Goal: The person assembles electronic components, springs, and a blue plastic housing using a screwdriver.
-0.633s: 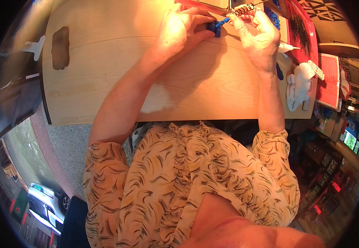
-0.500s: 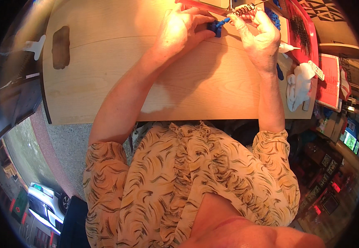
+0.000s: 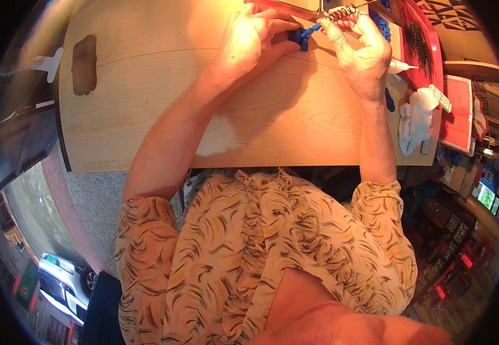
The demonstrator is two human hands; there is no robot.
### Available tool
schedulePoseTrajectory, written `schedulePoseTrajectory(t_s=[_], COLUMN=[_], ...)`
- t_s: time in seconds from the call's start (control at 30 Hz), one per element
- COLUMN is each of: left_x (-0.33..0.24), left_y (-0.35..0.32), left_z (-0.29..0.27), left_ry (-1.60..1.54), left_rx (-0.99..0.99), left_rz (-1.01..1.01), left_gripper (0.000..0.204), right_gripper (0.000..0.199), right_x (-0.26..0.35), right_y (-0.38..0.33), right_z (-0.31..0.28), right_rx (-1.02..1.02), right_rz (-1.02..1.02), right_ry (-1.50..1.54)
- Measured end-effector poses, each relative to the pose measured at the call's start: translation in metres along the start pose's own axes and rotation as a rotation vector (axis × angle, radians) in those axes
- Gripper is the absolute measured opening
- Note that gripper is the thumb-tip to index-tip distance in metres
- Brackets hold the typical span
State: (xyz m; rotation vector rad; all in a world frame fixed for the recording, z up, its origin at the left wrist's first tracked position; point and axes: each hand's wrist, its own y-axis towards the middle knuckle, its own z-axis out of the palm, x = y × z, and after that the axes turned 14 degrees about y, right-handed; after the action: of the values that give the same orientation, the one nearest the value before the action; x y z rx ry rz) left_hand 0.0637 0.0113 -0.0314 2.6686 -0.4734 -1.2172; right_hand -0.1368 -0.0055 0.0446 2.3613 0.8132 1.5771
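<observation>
At the far side of the table, my left hand (image 3: 248, 41) pinches a small blue part (image 3: 301, 40) between thumb and fingers. A thin blue piece slants up from that part toward my right hand (image 3: 364, 54). Thumb and fingers of the right hand are closed on a dark coiled spring (image 3: 341, 12). The spring's near end lies close to the tip of the slanting blue piece; whether they are joined I cannot tell. Just beyond the hands is the edge of a red-rimmed tray (image 3: 295, 8).
More blue parts (image 3: 380, 26) lie in a container beyond my right hand. A red tray (image 3: 425, 52) holds dark thin pieces, with a white nozzle (image 3: 400, 66) beside it. A crumpled white cloth or glove (image 3: 415, 121) rests at the table's right edge. A dark oblong patch (image 3: 84, 65) marks the wooden table (image 3: 146, 115).
My right hand has shifted very slightly to the right together with the spring. The left hand and the blue part look almost the same.
</observation>
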Motion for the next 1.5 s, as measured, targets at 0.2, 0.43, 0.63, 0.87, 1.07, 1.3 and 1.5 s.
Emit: schedulePoseTrajectory(t_s=[0.2,0.43,0.63,0.87,1.07,1.3,1.5], left_x=[-0.014,-0.013,-0.033,-0.011,0.005,-0.005,-0.016], left_y=[0.0,0.002,-0.005,0.005,0.004,-0.004,-0.006], left_z=[-0.008,-0.009,-0.023,-0.009,0.004,-0.006,-0.023], left_ry=[0.166,0.146,-0.086,-0.075,0.065,0.089,-0.002], left_rx=[-0.007,-0.019,-0.183,-0.347,-0.518,-0.435,-0.239], left_rz=[-0.013,-0.014,0.158,0.318,0.458,0.366,0.246], left_gripper=[0.037,0.037,0.026,0.023,0.024,0.02,0.021], right_gripper=[0.018,0.021,0.015,0.024,0.017,0.022,0.022], right_x=[-0.003,-0.002,0.036,0.001,0.027,0.022,0.02], right_y=[-0.004,0.0,0.009,0.004,0.008,0.007,0.007], right_z=[0.0,0.003,0.006,-0.002,0.008,0.011,0.01], right_rx=[-0.011,-0.02,0.014,0.054,0.031,0.023,0.015], right_rz=[-0.006,-0.017,0.122,0.039,0.067,-0.046,-0.012], right_ry=[-0.01,0.059,-0.023,0.096,-0.067,-0.208,-0.146])
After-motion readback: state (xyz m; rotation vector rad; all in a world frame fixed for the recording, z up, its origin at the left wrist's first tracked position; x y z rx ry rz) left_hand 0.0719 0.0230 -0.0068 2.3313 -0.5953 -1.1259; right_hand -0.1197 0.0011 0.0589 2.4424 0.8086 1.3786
